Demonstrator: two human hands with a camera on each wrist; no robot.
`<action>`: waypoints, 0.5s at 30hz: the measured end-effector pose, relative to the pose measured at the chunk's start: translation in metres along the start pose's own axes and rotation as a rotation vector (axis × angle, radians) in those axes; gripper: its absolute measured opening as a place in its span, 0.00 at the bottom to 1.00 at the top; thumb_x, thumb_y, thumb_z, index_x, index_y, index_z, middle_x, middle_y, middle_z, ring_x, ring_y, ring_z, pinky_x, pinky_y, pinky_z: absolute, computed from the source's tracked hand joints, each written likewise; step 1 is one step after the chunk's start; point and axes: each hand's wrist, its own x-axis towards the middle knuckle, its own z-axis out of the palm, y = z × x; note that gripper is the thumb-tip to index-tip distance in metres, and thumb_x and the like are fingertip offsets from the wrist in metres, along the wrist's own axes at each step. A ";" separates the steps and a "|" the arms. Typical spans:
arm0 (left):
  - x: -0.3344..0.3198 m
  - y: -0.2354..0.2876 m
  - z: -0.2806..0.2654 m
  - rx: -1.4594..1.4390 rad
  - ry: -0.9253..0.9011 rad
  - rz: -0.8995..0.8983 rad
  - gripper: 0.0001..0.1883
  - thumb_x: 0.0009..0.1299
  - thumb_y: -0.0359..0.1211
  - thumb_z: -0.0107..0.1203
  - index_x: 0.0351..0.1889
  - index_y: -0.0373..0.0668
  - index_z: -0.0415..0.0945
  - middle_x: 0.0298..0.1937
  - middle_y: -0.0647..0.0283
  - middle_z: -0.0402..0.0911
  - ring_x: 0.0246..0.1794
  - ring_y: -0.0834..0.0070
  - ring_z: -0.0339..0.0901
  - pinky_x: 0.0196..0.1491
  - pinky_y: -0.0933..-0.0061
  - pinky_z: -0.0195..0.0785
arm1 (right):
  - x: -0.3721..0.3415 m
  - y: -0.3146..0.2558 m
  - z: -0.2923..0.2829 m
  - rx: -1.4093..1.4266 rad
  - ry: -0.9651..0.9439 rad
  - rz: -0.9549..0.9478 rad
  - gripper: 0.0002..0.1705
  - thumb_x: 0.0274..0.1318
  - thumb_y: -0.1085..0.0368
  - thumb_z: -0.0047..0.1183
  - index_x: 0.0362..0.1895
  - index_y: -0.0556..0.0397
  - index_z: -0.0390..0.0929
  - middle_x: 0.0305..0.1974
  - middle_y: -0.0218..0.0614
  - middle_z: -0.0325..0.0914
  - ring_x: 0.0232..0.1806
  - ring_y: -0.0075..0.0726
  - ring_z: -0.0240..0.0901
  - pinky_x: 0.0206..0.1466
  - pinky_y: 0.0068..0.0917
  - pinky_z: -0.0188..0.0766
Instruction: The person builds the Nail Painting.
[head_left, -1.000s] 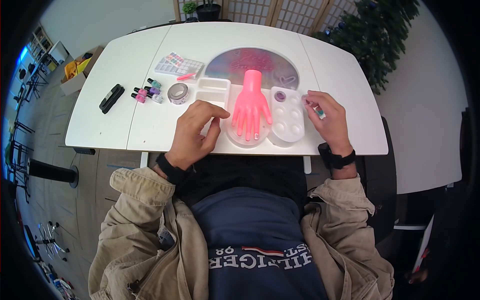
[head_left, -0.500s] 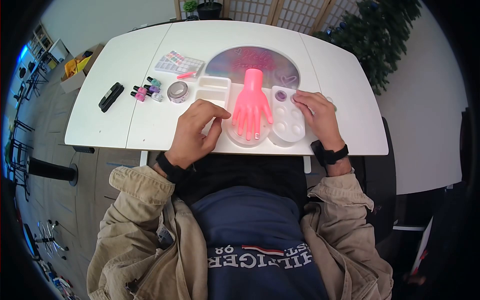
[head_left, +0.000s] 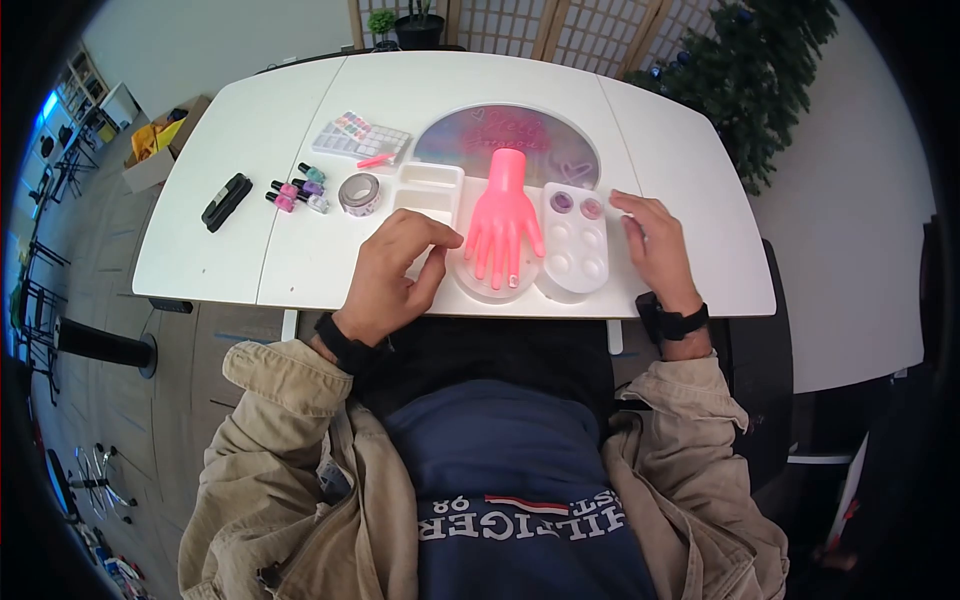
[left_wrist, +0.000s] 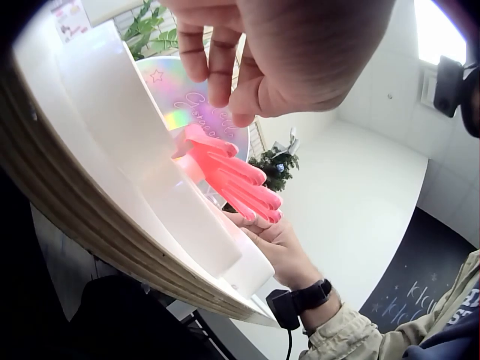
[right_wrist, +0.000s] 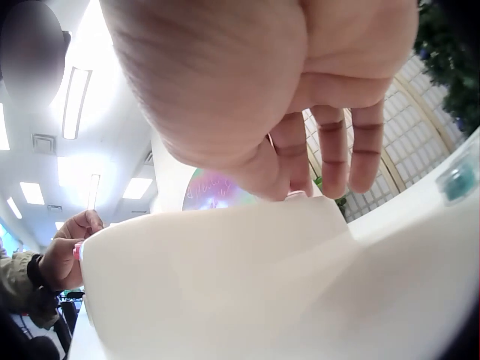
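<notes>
A pink practice hand (head_left: pixel 505 215) lies palm down on a white tray, with a decorated nail on one finger. Right of it, the white multi-well section (head_left: pixel 577 220) bears a small purple pot (head_left: pixel 562 203) and a small pink pot (head_left: pixel 591 209) in its far wells. My right hand (head_left: pixel 660 250) hovers beside the pink pot, fingers loosely bent and holding nothing. My left hand (head_left: pixel 395 270) hangs over the tray's left part, its thumb and forefinger apart and nothing between them. A teal item (right_wrist: pixel 459 181) lies on the table by my right hand, hidden in the head view.
Leftward lie a tape roll (head_left: pixel 359 194), several nail polish bottles (head_left: pixel 286 200), a black stapler-like object (head_left: pixel 227 202) and a compartment box (head_left: pixel 350 140) with a pink stick (head_left: pixel 376 160). A shiny half-round panel (head_left: pixel 440 148) stands behind the tray.
My right hand carried the small pink pot left into the far right well, let go of it and drew back to the right. The left hand stayed put.
</notes>
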 end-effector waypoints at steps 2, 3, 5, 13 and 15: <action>0.001 0.000 -0.001 0.005 0.006 0.007 0.15 0.67 0.15 0.62 0.47 0.40 0.88 0.44 0.58 0.91 0.46 0.58 0.89 0.51 0.62 0.81 | -0.003 0.008 -0.012 -0.041 0.012 0.098 0.19 0.67 0.82 0.57 0.57 0.57 0.89 0.55 0.49 0.91 0.54 0.58 0.87 0.59 0.47 0.84; 0.001 0.001 -0.001 0.005 0.006 0.003 0.15 0.67 0.15 0.62 0.47 0.40 0.88 0.44 0.58 0.91 0.46 0.58 0.89 0.51 0.62 0.81 | -0.004 0.013 -0.019 -0.062 0.020 0.147 0.19 0.67 0.82 0.56 0.57 0.57 0.89 0.54 0.50 0.91 0.53 0.59 0.87 0.58 0.47 0.84; 0.001 0.000 -0.001 0.002 0.003 0.000 0.15 0.67 0.15 0.63 0.47 0.40 0.88 0.44 0.57 0.91 0.46 0.58 0.89 0.51 0.62 0.81 | -0.008 0.025 -0.025 -0.128 0.037 0.169 0.17 0.67 0.82 0.56 0.55 0.58 0.88 0.50 0.51 0.90 0.51 0.60 0.87 0.55 0.46 0.84; 0.002 0.002 -0.001 -0.005 0.022 0.011 0.13 0.69 0.15 0.63 0.47 0.40 0.88 0.45 0.57 0.92 0.46 0.59 0.89 0.51 0.62 0.81 | -0.015 0.032 -0.032 -0.172 -0.152 0.465 0.12 0.60 0.74 0.70 0.48 0.61 0.87 0.46 0.53 0.90 0.48 0.57 0.89 0.52 0.44 0.84; 0.002 0.002 -0.001 -0.005 0.019 0.010 0.13 0.69 0.15 0.63 0.47 0.40 0.88 0.45 0.57 0.92 0.46 0.59 0.89 0.52 0.63 0.80 | -0.019 0.036 -0.025 -0.164 -0.183 0.465 0.13 0.59 0.72 0.72 0.47 0.61 0.87 0.45 0.53 0.89 0.46 0.58 0.89 0.52 0.44 0.84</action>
